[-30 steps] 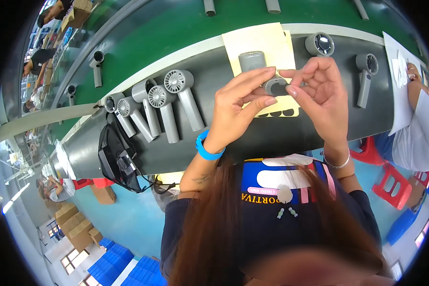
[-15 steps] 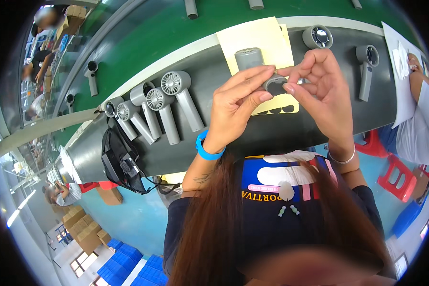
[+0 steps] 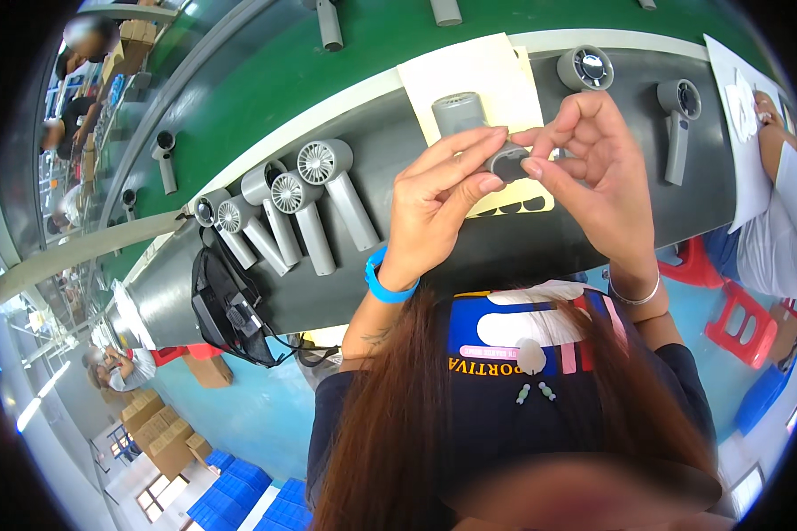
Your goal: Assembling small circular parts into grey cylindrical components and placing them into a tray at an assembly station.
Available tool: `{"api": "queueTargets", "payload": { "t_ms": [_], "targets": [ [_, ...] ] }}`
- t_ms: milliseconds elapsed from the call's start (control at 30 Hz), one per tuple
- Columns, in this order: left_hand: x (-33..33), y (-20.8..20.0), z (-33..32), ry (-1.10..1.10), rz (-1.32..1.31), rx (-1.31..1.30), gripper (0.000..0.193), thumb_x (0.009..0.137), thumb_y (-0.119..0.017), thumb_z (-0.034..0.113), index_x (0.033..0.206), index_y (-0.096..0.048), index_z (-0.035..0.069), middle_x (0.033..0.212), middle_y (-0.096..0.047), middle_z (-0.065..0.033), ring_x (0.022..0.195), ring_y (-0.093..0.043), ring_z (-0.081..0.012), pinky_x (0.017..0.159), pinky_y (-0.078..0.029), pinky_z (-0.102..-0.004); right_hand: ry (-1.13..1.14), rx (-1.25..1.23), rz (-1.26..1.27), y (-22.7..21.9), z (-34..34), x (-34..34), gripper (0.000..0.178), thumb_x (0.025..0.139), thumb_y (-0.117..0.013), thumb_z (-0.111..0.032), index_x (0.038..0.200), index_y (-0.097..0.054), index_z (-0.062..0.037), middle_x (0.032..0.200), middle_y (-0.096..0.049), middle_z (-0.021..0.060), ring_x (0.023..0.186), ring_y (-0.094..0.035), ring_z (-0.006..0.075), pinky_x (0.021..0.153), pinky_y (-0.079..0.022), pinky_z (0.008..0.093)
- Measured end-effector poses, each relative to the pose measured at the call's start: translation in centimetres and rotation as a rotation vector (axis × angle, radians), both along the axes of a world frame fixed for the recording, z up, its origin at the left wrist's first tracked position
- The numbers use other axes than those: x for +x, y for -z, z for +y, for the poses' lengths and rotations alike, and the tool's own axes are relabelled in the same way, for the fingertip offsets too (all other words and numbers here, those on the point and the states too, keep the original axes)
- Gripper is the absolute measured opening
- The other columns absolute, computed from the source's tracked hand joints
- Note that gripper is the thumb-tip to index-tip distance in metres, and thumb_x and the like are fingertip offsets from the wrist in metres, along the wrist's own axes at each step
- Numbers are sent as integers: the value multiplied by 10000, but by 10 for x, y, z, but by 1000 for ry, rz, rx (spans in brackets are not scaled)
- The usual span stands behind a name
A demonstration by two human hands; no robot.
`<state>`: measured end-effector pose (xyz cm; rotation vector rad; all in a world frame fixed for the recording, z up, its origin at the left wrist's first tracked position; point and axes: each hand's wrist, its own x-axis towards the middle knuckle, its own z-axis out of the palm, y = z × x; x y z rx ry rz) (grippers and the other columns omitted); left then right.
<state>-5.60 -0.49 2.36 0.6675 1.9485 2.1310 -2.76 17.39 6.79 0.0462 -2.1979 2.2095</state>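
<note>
Between my hands is a grey handheld fan [image 3: 459, 112], its round head pointing away and the end of its handle turned toward me. My left hand [image 3: 438, 190] is closed round the handle, thumb below and fingers on top. A dark oval pad [image 3: 508, 166] lies over the handle's end. My right hand [image 3: 593, 168] pinches at the right edge of this pad with thumb and forefinger, the other fingers curled loosely. Beneath the hands lies a yellow backing sheet [image 3: 518, 80] with several black oval stickers [image 3: 510, 210] along its near edge.
Several grey fans [image 3: 312, 221] lie on the dark worktable to the left, beside a black bag [image 3: 224, 305]. Another fan stands at the back right [image 3: 585, 69], one lies farther right [image 3: 678, 133]. A green conveyor belt [image 3: 376, 57] carries more. A co-worker's arm [image 3: 777, 150] is at far right.
The dark oval pad now covers more of the handle's end, where a curved grey rim showed before. Both hands have barely moved. Fans on the green belt have shifted left.
</note>
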Motion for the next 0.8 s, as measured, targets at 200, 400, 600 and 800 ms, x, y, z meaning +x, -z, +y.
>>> {"api": "queueTargets", "payload": {
  "t_ms": [200,400,600,800],
  "targets": [
    [2,1,0,-6,-7,-1,343,842,-630,2,1185,-614,21,1155,-606,-115,849,-592,-132,734,-510,-244,-7,14,-5,-1,0,1,310,813,-585,91,1026,-403,-41,910,-592,80,1024,-614,182,765,-512,220],
    [3,1,1,9,-33,15,343,849,-624,-12,1190,-611,18,1186,-586,-114,862,-586,-116,740,-514,-235,8,70,-14,-4,-1,2,308,815,-587,86,1028,-402,-38,911,-589,78,1022,-614,181,763,-514,223],
    [6,-1,4,-18,-68,61,337,842,-616,-55,1177,-607,-15,1202,-564,-127,870,-596,-106,748,-532,-229,32,181,30,-11,-4,7,317,817,-604,67,1067,-434,-27,891,-590,57,977,-629,166,749,-506,231],
    [7,1,8,-19,-78,85,336,835,-617,-66,1167,-612,-20,1196,-566,-132,874,-609,-109,749,-538,-228,109,351,114,-12,-6,9,331,805,-617,51,1076,-445,-33,848,-601,52,851,-638,134,661,-481,228]
  ]
}}
